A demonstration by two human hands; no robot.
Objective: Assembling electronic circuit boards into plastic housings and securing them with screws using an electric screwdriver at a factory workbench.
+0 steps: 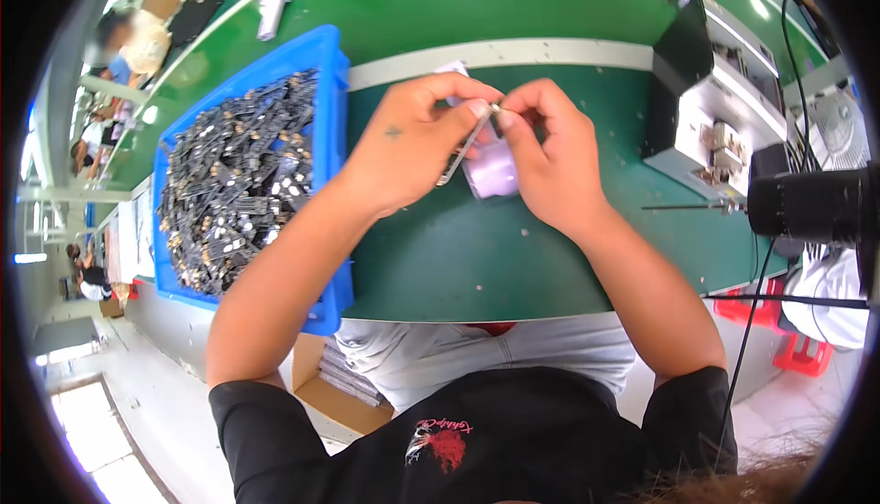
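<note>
My left hand [412, 142] pinches a thin, narrow strip [456, 163] between thumb and forefinger, above the green bench. Its upper end, a small brass-coloured piece [497, 109], meets the fingertips of my right hand [557, 156], which are closed in a pinch too. The strip looks like the small dark boards [238, 192] heaped in the blue bin, though my fingers cover part of it. Below and between the hands lies a glossy lavender object [492, 171] on the bench; its exact kind is partly hidden.
The blue bin [332, 128] stands close by my left forearm. At the right is a metal machine [715, 105] with a black side, near a black cylindrical device [811, 206] and cables. A white ledge [550, 51] crosses behind my hands. Another lavender object [273, 9] lies farther off.
</note>
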